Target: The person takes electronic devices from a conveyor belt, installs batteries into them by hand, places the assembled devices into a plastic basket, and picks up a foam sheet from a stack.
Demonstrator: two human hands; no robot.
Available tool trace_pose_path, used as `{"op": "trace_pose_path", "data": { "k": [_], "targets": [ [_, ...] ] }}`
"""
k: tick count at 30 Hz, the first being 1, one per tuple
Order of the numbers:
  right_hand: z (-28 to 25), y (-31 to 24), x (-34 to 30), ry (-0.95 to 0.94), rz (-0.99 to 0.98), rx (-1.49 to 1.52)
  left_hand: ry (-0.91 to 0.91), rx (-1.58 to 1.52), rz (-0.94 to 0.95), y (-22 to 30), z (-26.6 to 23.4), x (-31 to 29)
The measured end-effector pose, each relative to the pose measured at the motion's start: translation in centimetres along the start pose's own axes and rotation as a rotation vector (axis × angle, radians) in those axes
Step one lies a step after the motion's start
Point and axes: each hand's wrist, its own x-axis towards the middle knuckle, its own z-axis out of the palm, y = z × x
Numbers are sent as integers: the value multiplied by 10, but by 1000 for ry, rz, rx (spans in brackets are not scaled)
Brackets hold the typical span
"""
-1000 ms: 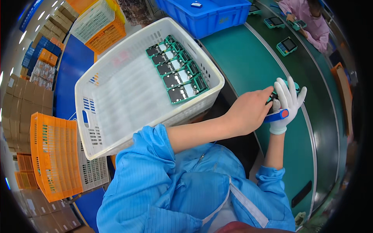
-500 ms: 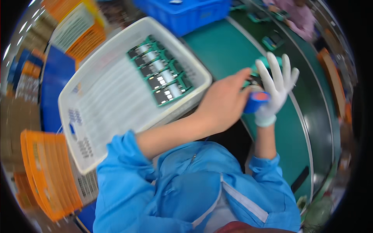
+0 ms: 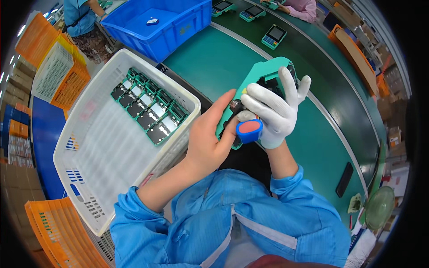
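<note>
Green table (image 3: 317, 147) ran under everything, dark belt (image 3: 308, 73) curving along its far R side w/ handheld terminals on it, nearest one (image 3: 274, 35) lying screen up. White crate (image 3: 98, 143) stood to L, its long side on a diagonal. Blue bin (image 3: 178, 33) sat beyond crate, upr mid view. In crate: row of green units (image 3: 145, 107), set side by side along the R wall.

Green housing (image 3: 258, 77) was held up in front of chest, over table edge, R of crate. Long axis diagonal: one end up & away to R, other down & back to L, near the wearer. Open inner side w/ dark parts faced partly up; which end was its front, can't tell.

L hand (image 3: 205, 143), bare: thumb & fingers clamped on lwr L part of housing. R hand (image 3: 277, 116), white glove: fingers bent over housing's inner side, upr ones lifted off a bit; whether it pinched anything, can't tell.

Blue pack (image 3: 249, 131) sat btwn the hands, below the glove's thumb, red end toward camera, axis foreshortened.

Vs. half a sec ago: glove fingers then stood up, spread, hiding most of housing; now curled, w/ far more green showing. Pack's red end had swung round from facing R. Whole view shifted too, crate & hands farther L.
</note>
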Motion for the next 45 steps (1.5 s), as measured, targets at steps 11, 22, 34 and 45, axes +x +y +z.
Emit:
{"op": "trace_pose_path", "data": {
  "k": [11,22,34,45],
  "targets": [
    [-25,22,-30,119,-86,-6,-118,155,-45,28,1,8],
    [-30,20,-39,108,8,51,-166,181,-123,27,10,8],
    [-26,4,-27,30,37,-63,-130,115,-167,19,11,8],
    [-29,-4,-11,351,280,954,11,-6,-473,-29,3,16]
  ]
}}
